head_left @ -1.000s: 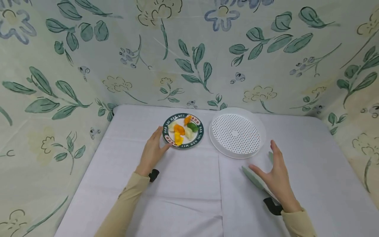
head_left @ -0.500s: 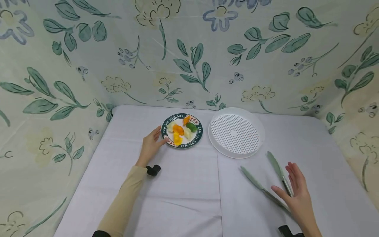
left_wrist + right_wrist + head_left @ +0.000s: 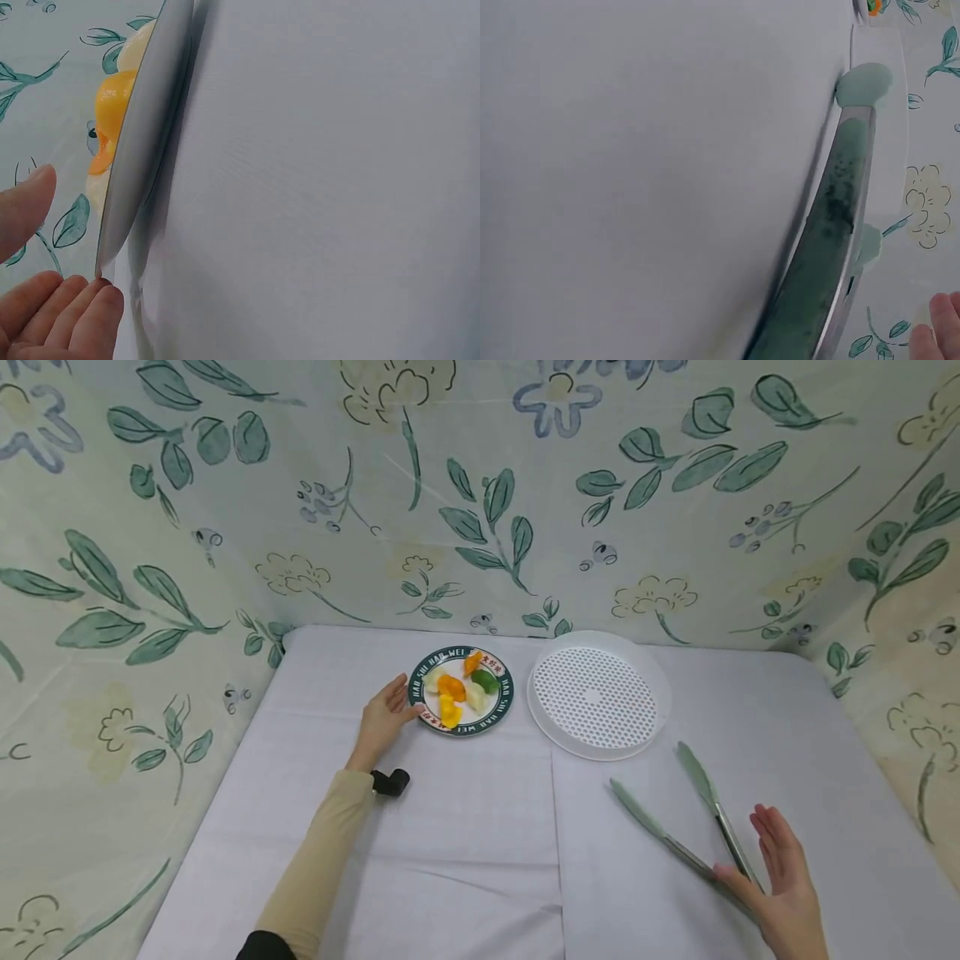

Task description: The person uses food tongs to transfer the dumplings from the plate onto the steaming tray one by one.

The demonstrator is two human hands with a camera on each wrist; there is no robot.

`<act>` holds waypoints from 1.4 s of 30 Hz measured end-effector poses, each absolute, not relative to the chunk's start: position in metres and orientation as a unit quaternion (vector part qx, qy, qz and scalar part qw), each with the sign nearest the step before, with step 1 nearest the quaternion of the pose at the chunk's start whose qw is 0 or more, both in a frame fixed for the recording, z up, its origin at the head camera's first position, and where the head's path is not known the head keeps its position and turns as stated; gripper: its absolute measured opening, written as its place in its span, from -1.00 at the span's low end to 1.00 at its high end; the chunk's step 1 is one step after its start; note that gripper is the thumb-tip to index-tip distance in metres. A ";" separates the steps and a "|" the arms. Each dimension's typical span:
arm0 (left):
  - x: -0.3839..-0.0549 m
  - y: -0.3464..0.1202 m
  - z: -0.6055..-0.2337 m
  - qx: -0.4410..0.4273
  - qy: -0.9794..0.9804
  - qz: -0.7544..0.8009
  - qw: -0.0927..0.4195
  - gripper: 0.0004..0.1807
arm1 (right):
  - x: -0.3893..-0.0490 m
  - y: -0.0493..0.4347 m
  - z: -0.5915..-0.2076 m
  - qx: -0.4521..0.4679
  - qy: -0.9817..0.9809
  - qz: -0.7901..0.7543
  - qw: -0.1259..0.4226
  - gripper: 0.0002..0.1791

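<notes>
My left hand [image 3: 381,718] is at the left rim of a small white plate [image 3: 504,710] with a green lettered border. In the left wrist view its fingertips [image 3: 105,296] are right at the plate's edge, and the thumb stands apart from it. Several small yellow, orange, green and pale pieces lie on the plate, one being an orange piece [image 3: 452,687]. Near the right front, my right hand [image 3: 787,893] is spread over the handle end of metal tongs [image 3: 686,855] with green tips. The tongs lie spread on the table, and the hand hides their joined end.
A round white perforated tray [image 3: 536,718] stands right of the plate, beyond the tongs. All of it rests on a table with a creased white cloth [image 3: 480,877]. Behind hangs a floral curtain [image 3: 480,485] along the back and sides.
My right hand has moved back toward the front right, from the tongs' tips to their handle end, uncovering the tips. My left hand has stayed at the plate's rim.
</notes>
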State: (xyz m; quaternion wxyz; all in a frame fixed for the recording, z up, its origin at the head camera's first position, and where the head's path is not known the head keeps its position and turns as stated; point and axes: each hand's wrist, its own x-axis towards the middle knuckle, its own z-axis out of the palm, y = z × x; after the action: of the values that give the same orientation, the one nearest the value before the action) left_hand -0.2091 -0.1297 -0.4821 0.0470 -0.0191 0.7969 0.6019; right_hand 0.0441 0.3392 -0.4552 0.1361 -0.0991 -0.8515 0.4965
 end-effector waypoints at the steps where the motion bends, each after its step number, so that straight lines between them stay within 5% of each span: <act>1: -0.210 -0.130 -0.482 -0.021 0.791 0.609 0.050 -0.21 | 0.045 0.341 -0.457 -0.094 -0.848 0.505 0.134 0.13; 32: -0.212 -0.133 -0.479 -0.005 0.705 0.702 0.103 -0.18 | 0.046 0.378 -0.491 -0.010 -0.900 0.435 0.017 0.17; 42: -0.213 -0.134 -0.482 -0.013 0.706 0.700 0.107 -0.19 | 0.040 0.378 -0.491 -0.068 -0.908 0.412 -0.042 0.18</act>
State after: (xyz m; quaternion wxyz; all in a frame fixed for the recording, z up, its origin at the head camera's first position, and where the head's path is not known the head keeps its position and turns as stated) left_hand -0.2130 -0.1342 -0.4816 0.1068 -0.0126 0.7061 0.6999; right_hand 0.0404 0.3782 -0.4915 -0.0421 -0.0685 -0.9078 0.4117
